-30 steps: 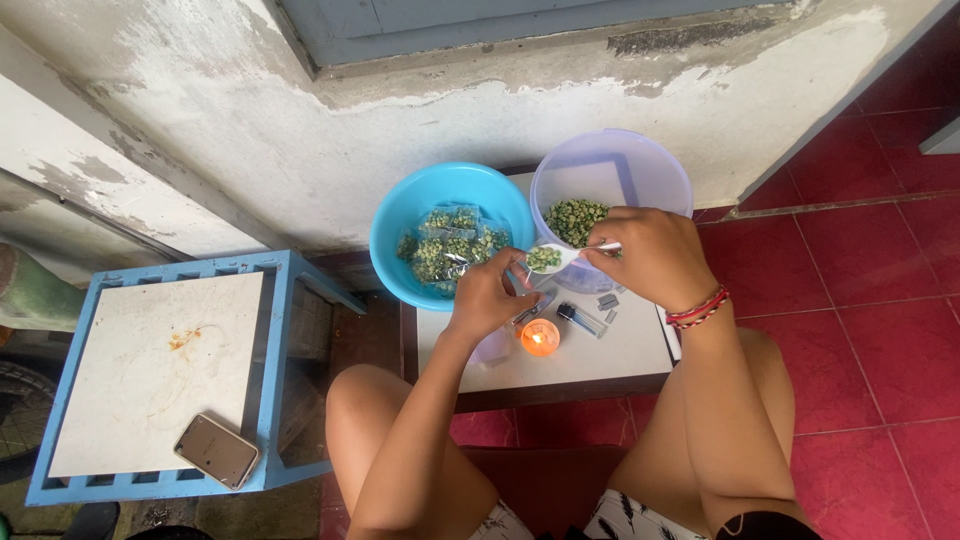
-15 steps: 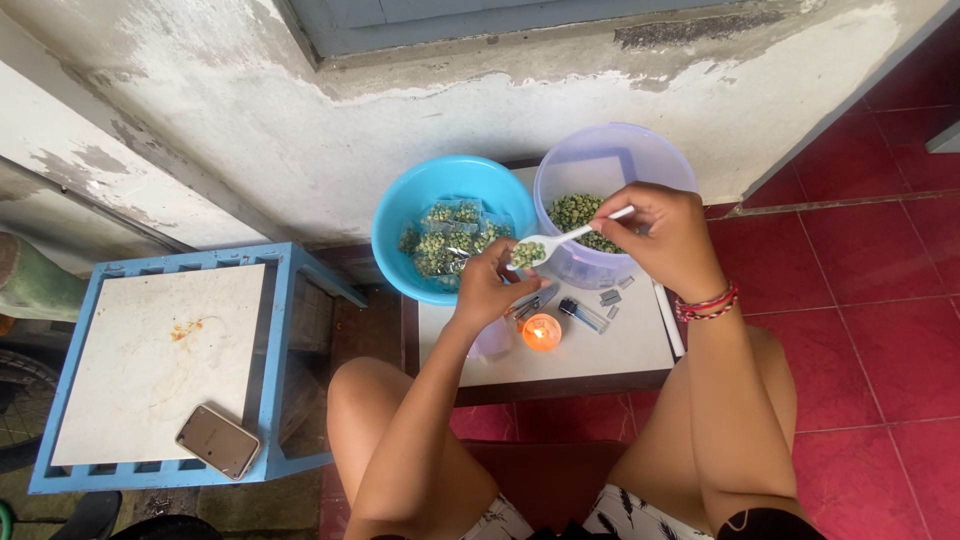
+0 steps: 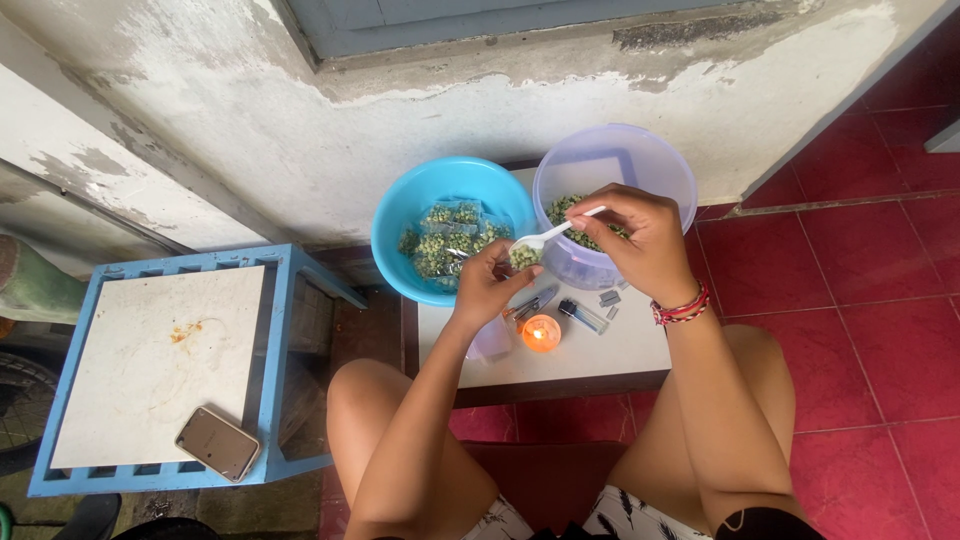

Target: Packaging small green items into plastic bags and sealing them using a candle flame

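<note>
Right hand (image 3: 640,245) raised over the clear tub (image 3: 614,165) at the far right corner of the bench (image 3: 610,350), pinching a white spoon (image 3: 548,236), wrist bent. Left hand (image 3: 490,285) below, fingers closed on a small bag (image 3: 522,257) of green peas under the spoon tip, beside the blue bowl (image 3: 440,185). Lit candle (image 3: 540,333) near the left wrist.

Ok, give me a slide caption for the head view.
Right hand tips a white spoon of green peas into a small bag pinched by the left hand, beside a blue bowl and lit candle.
</note>
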